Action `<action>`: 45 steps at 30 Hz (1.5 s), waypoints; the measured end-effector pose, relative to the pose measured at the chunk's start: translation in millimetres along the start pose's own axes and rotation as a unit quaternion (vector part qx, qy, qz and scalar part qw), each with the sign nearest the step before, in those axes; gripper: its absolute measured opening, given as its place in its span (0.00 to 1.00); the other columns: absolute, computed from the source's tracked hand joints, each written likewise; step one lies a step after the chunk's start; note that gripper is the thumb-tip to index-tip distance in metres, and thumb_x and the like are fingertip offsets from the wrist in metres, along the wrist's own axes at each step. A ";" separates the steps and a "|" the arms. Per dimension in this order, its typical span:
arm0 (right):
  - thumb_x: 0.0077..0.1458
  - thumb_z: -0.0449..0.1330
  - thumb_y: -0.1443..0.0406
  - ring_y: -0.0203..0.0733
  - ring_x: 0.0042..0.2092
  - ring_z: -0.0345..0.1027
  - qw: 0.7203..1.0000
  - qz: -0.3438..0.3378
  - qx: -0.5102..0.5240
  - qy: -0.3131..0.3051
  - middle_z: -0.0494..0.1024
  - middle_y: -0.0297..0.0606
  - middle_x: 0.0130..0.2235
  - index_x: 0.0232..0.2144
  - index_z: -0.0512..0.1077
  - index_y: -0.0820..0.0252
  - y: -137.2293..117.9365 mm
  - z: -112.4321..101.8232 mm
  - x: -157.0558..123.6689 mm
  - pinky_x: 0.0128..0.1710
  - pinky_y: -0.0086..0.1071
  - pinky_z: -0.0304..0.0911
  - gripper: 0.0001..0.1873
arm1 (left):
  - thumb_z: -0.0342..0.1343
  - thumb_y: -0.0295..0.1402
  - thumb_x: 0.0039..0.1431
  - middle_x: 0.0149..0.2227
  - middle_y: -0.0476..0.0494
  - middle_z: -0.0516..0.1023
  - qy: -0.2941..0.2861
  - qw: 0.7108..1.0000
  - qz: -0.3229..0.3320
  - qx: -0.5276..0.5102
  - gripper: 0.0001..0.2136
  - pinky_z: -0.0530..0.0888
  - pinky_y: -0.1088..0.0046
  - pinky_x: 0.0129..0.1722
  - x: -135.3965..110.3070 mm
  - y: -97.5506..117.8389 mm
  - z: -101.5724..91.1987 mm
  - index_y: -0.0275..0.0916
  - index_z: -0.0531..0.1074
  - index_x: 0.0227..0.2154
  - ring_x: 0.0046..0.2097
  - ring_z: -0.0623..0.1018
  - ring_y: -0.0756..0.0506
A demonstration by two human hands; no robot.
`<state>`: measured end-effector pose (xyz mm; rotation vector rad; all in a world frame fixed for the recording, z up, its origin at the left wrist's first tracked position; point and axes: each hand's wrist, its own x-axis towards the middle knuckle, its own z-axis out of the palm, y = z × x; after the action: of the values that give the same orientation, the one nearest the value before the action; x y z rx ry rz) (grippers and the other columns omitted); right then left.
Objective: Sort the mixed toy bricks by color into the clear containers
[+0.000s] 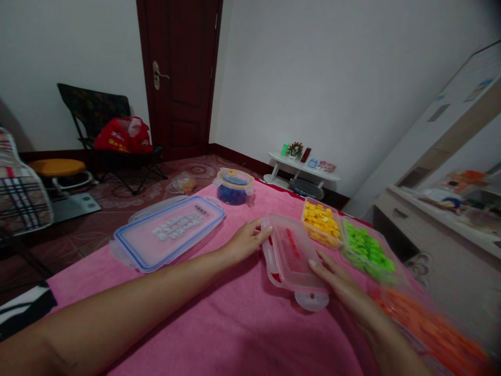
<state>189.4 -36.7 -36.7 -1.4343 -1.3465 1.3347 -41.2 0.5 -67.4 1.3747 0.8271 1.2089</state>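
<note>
A clear plastic food container (291, 245) with a translucent lid and a red seal is in front of me on the pink cloth. Its near latch flap sticks outward, and red shows inside or through the lid. My left hand (250, 240) grips its far left corner, thumb and fingers closed at the edge. On the other side, my right hand (331, 269) holds the right edge, with the thumb on the lid's rim. A blue-sealed lid (170, 232) rests at the left of the cloth. Behind is a round container (235, 187) with dark blue contents.
Along the right stand open boxes of yellow pieces (321, 222), green pieces (368, 248) and orange pieces (434, 326). The pink cloth (235, 324) covers the table. Beyond are a low white shelf (303, 164), a folding chair (96, 112) with a red bag, and a cabinet (438, 245).
</note>
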 end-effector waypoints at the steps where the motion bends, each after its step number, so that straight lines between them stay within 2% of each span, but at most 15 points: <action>1: 0.46 0.64 0.52 0.52 0.54 0.66 0.999 -0.017 -0.028 -0.002 0.69 0.43 0.56 0.53 0.68 0.55 -0.9 -1.5 0.4 0.54 0.43 0.61 0.32 | 0.54 0.46 0.55 0.38 0.40 0.75 -0.007 1.000 0.019 0.016 0.19 0.69 0.74 0.35 1.4 0.0 0.3 0.34 0.72 0.41 0.37 0.73 0.47; 3: 0.42 0.66 0.52 0.54 0.53 0.67 0.996 -0.043 -0.072 -0.002 0.73 0.45 0.52 0.46 0.73 0.58 -2.4 -4.6 0.3 0.54 0.46 0.60 0.29 | 0.53 0.46 0.56 0.38 0.39 0.75 -0.019 0.998 0.045 0.046 0.19 0.69 0.73 0.36 3.4 -1.8 1.1 0.33 0.73 0.39 0.37 0.73 0.46; 5: 0.40 0.67 0.52 0.55 0.51 0.68 0.995 -0.056 -0.082 0.007 0.74 0.46 0.50 0.44 0.75 0.59 -1.9 -6.7 -0.4 0.53 0.47 0.61 0.28 | 0.54 0.45 0.55 0.41 0.37 0.75 0.000 0.997 0.047 0.068 0.19 0.69 0.73 0.38 4.0 -4.0 1.8 0.33 0.73 0.42 0.39 0.74 0.45; 7: 0.41 0.66 0.53 0.54 0.50 0.69 0.995 -0.068 -0.076 0.008 0.75 0.46 0.50 0.44 0.75 0.58 0.8 -7.7 -0.7 0.52 0.47 0.62 0.28 | 0.55 0.44 0.55 0.43 0.36 0.75 0.012 0.996 0.040 0.078 0.20 0.70 0.72 0.37 3.6 -5.1 1.7 0.34 0.72 0.45 0.41 0.74 0.44; 11: 0.44 0.64 0.53 0.54 0.50 0.68 0.991 -0.100 -0.085 -0.016 0.75 0.46 0.50 0.45 0.74 0.60 4.8 -7.7 3.4 0.52 0.46 0.62 0.27 | 0.55 0.44 0.55 0.39 0.36 0.76 -0.034 0.998 0.017 0.049 0.21 0.70 0.73 0.33 3.0 -3.5 -0.9 0.33 0.71 0.46 0.36 0.75 0.45; 15: 0.43 0.64 0.52 0.55 0.49 0.69 0.985 -0.120 -0.123 0.015 0.75 0.46 0.50 0.46 0.74 0.61 0.3 -5.3 10.0 0.51 0.48 0.62 0.29 | 0.57 0.40 0.52 0.36 0.37 0.76 -0.002 0.997 -0.013 0.076 0.20 0.69 0.74 0.29 6.1 -1.0 -4.5 0.31 0.72 0.44 0.32 0.74 0.47; 19: 0.44 0.63 0.53 0.54 0.46 0.71 0.985 -0.109 -0.133 0.020 0.76 0.46 0.48 0.46 0.73 0.61 -2.0 -1.7 12.4 0.47 0.46 0.65 0.28 | 0.57 0.36 0.49 0.30 0.42 0.74 0.016 0.995 -0.041 0.088 0.17 0.66 0.77 0.25 9.3 2.0 -7.2 0.30 0.74 0.41 0.27 0.71 0.50; 25: 0.44 0.63 0.53 0.54 0.47 0.70 0.985 -0.107 -0.134 0.019 0.74 0.46 0.50 0.48 0.72 0.61 2.1 -0.1 16.7 0.47 0.45 0.66 0.30 | 0.57 0.33 0.46 0.23 0.47 0.70 0.025 0.996 -0.062 0.060 0.12 0.62 0.78 0.22 10.6 8.2 -7.0 0.30 0.74 0.32 0.22 0.67 0.53; 32: 0.42 0.64 0.53 0.56 0.48 0.69 0.976 -0.137 -0.153 0.070 0.76 0.46 0.48 0.44 0.75 0.62 4.1 5.1 20.8 0.47 0.46 0.66 0.28 | 0.55 0.30 0.44 0.27 0.47 0.71 0.028 0.997 -0.072 0.030 0.16 0.62 0.79 0.23 13.7 5.7 -7.5 0.31 0.74 0.38 0.23 0.67 0.53; 36: 0.41 0.64 0.53 0.56 0.49 0.69 0.974 -0.143 -0.149 0.090 0.76 0.46 0.48 0.45 0.74 0.60 3.9 7.3 16.6 0.47 0.45 0.65 0.28 | 0.54 0.29 0.45 0.24 0.49 0.69 0.036 0.995 -0.075 0.045 0.14 0.61 0.79 0.21 15.2 3.1 -8.2 0.30 0.73 0.36 0.22 0.66 0.54; 40: 0.43 0.64 0.53 0.55 0.48 0.69 0.972 -0.147 -0.164 0.076 0.76 0.46 0.48 0.45 0.74 0.62 3.5 8.7 15.1 0.50 0.47 0.63 0.28 | 0.55 0.29 0.46 0.22 0.51 0.67 0.032 0.995 -0.072 0.058 0.12 0.58 0.80 0.19 17.1 1.1 -9.8 0.29 0.74 0.34 0.20 0.63 0.55; 45: 0.40 0.66 0.52 0.55 0.51 0.68 0.980 -0.137 -0.119 0.081 0.73 0.49 0.51 0.48 0.71 0.64 7.4 10.2 17.8 0.53 0.49 0.61 0.34 | 0.59 0.28 0.44 0.22 0.51 0.69 0.047 0.995 -0.082 0.025 0.11 0.60 0.81 0.19 16.7 -0.1 -10.5 0.29 0.74 0.32 0.20 0.65 0.55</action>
<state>179.3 -22.0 -49.0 -1.4157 -1.5694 0.8837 -47.2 19.0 -64.9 1.2716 1.0224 1.1381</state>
